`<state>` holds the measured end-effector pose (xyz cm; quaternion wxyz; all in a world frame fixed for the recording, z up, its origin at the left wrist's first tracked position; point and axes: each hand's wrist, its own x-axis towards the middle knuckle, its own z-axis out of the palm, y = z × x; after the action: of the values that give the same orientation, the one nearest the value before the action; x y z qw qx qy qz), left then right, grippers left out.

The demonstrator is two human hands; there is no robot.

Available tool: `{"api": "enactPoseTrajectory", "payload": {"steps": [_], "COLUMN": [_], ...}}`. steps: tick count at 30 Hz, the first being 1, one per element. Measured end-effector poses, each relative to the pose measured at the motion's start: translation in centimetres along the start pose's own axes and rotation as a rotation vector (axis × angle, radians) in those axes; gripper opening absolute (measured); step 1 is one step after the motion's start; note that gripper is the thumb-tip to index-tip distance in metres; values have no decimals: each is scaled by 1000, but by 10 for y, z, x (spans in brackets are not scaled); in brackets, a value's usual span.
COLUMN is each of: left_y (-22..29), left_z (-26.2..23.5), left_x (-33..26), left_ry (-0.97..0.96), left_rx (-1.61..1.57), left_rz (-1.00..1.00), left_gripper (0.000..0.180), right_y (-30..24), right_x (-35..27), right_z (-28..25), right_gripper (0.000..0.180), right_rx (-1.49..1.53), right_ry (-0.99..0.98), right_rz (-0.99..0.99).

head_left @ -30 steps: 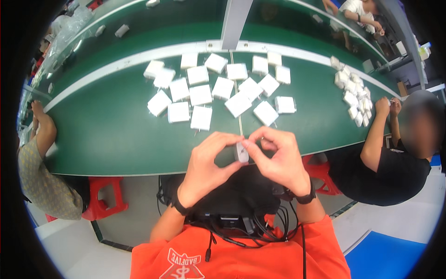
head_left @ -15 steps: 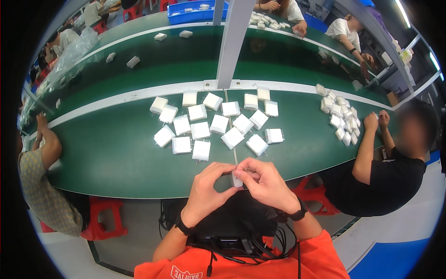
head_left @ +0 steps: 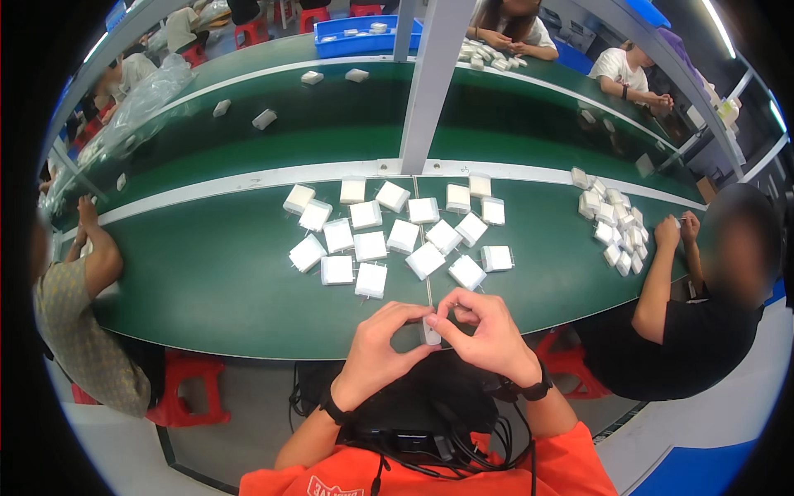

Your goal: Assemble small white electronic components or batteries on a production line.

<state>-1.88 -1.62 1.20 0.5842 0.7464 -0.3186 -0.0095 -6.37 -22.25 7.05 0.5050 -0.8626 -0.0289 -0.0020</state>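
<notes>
My left hand (head_left: pixel 382 345) and my right hand (head_left: pixel 486 331) meet over the near edge of the green table (head_left: pixel 207 281). Together they pinch one small white block-shaped adapter (head_left: pixel 430 331) between the fingertips. Just beyond my hands lies a loose group of several white square adapters (head_left: pixel 389 240), some with metal prongs sticking out. Both wrists carry dark bands, and my sleeves are orange.
A grey post (head_left: pixel 430 83) rises from the table's middle rail. A person in black (head_left: pixel 695 331) sits at the right beside another pile of white adapters (head_left: pixel 612 223). Another person (head_left: pixel 74 322) sits at the left. A blue bin (head_left: pixel 364 37) stands on the far conveyor.
The view has tilted upward, so my hands sit lower in the picture and more of the far conveyor shows. My fingers keep working the same white adapter.
</notes>
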Motion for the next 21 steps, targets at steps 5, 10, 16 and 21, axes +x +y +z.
{"api": "enactPoseTrajectory", "payload": {"steps": [5, 10, 16, 21], "left_y": [2, 0, -3, -6], "left_z": [-1, 0, 1, 1], "left_x": [-4, -9, -4, 1], "left_ry": [-8, -18, -14, -20], "left_rx": [-16, -27, -1, 0], "left_rz": [-17, -28, -1, -17], "left_gripper": [48, 48, 47, 51], "right_y": [-1, 7, 25, 21], "right_x": [-4, -7, -2, 6], "right_z": [4, 4, 6, 0], "right_gripper": [17, 11, 10, 10], "right_rx": [76, 194, 275, 187], "right_ry": [18, -56, -14, -25], "right_rz": [24, 120, 98, 157]}}
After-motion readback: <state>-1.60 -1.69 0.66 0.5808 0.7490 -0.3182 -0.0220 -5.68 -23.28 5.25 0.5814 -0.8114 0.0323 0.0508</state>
